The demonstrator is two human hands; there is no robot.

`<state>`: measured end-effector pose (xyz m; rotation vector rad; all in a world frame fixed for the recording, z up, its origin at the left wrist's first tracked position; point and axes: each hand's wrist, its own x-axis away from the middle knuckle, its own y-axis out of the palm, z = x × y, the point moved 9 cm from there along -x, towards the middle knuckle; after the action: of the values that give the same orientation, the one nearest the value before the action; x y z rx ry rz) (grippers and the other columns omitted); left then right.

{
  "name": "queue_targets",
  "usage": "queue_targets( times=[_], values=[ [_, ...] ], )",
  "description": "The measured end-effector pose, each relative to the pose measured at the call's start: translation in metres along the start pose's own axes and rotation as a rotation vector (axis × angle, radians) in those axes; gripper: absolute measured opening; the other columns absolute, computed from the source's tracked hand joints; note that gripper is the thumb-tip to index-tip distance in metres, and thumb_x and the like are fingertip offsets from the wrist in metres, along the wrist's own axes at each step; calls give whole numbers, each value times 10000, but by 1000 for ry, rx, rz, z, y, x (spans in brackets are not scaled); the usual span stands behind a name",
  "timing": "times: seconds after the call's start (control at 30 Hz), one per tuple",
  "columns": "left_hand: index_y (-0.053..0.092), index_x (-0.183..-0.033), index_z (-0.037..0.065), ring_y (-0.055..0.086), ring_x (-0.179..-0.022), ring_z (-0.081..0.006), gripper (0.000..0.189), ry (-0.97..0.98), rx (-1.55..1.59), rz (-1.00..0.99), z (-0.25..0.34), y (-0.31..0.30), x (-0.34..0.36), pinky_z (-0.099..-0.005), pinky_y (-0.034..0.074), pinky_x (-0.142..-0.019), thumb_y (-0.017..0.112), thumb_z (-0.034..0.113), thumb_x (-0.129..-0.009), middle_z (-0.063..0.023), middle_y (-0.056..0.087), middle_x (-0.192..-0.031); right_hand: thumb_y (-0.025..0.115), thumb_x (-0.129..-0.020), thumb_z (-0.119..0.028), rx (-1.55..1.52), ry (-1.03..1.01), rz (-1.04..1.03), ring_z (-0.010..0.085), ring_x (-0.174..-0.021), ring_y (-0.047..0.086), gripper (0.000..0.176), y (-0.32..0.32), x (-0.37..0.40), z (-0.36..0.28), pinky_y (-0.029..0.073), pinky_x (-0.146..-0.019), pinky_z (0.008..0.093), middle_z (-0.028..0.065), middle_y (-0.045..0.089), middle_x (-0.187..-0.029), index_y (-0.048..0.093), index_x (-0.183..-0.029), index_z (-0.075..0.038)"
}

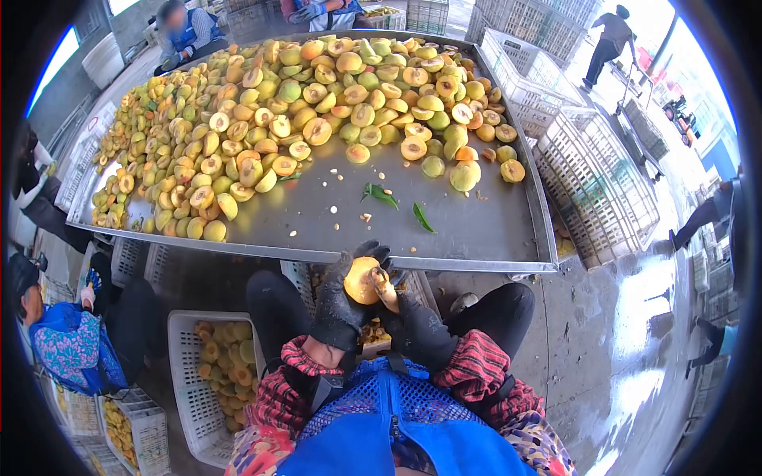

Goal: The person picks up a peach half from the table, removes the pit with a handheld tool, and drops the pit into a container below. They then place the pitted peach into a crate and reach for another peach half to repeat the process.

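In front of my lap, just below the table's near edge, my left hand (pixel 336 300) in a black glove is closed around a yellow peach half (pixel 359 282), its cut face turned to the right. My right hand (pixel 403 311), in a black glove with bare fingertips showing, is closed, its fingers pressed together at the peach's cut face. I cannot tell what sits between those fingers. Beyond both hands, many halved peaches (pixel 317 131) lie piled on the metal table (pixel 476 230).
Green leaves (pixel 381 195) and small pale pits lie on the tabletop. A white crate (pixel 186 373) of peach halves stands at my left, near a seated person (pixel 75 341). Stacked crates (pixel 595 182) flank the table's right side. Other people work behind the table.
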<state>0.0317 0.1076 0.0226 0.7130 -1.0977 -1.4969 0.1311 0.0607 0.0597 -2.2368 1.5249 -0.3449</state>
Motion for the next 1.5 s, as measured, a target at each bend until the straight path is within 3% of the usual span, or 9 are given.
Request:
queue_targets(
  times=[0.5, 0.6, 0.9, 1.0, 1.07, 1.2, 1.3, 1.4, 1.5],
  values=[
    [453, -1225, -47, 494, -1112, -232, 480, 222, -127, 74, 10, 3, 8, -349, 378, -978, 302, 316, -949, -139, 513, -1223, 474, -881, -179, 190, 27, -97, 396, -787, 592, 224, 26, -11, 14, 446, -645, 444, 242, 587, -830, 444, -1006, 5],
    [476, -1200, -48, 523, -1055, -193, 404, 225, -100, -41, 11, -2, 3, -315, 422, -918, 406, 233, -918, -128, 538, -1188, 448, -895, -168, 264, 99, -171, 398, -766, 589, 205, 35, -11, 21, 443, -627, 450, 243, 584, -808, 444, -994, 11],
    [601, -1008, -20, 602, -798, -141, 224, 176, -813, 55, 30, -14, -2, -262, 494, -734, 562, 33, -794, -94, 638, -906, 530, -859, -169, 147, 80, -232, 376, -618, 571, 242, 40, -12, 17, 417, -527, 456, 225, 557, -719, 428, -969, 21],
    [615, -956, -12, 608, -781, -149, 183, 122, -380, 52, 22, -46, -5, -282, 506, -711, 533, 84, -824, -96, 635, -896, 527, -862, -185, 262, 126, -247, 331, -567, 560, 245, 43, -14, 21, 418, -494, 434, 168, 559, -704, 433, -976, 10],
    [583, -994, -24, 607, -808, -169, 219, 217, -573, 52, 24, -50, -8, -289, 504, -739, 484, 121, -863, -111, 623, -934, 525, -862, -192, -192, 357, -280, 290, -545, 544, 251, 63, -11, 55, 416, -474, 414, 125, 547, -697, 436, -995, 1],
    [532, -1054, -48, 589, -881, -191, 283, 187, -80, 158, 21, -16, -3, -290, 487, -806, 404, 163, -916, -126, 598, -999, 525, -859, -175, -237, 176, -143, 232, -540, 519, 229, 67, -14, 55, 418, -476, 385, 69, 524, -690, 441, -1001, -17],
    [495, -1179, -43, 569, -983, -240, 436, 218, -116, 78, 16, -21, -4, -363, 453, -897, 342, 283, -934, -139, 573, -1115, 520, -856, -147, -40, 65, -67, 258, -558, 532, 205, 49, -14, 26, 423, -506, 399, 89, 528, -686, 440, -985, -9],
    [539, -1081, -51, 575, -928, -191, 269, 269, -198, 129, 12, -31, -5, -284, 467, -838, 425, 107, -896, -109, 590, -1053, 519, -851, -127, 71, 38, -54, 327, -600, 555, 209, 51, -17, 33, 422, -547, 434, 153, 550, -703, 431, -982, 11],
    [554, -1056, -45, 577, -919, -192, 256, 280, -387, 142, 17, -34, -4, -296, 471, -829, 448, 109, -881, -112, 600, -1037, 526, -844, -137, 103, 160, -153, 389, -639, 566, 254, 56, -21, 44, 416, -568, 462, 215, 560, -728, 415, -998, 31]
  ],
)
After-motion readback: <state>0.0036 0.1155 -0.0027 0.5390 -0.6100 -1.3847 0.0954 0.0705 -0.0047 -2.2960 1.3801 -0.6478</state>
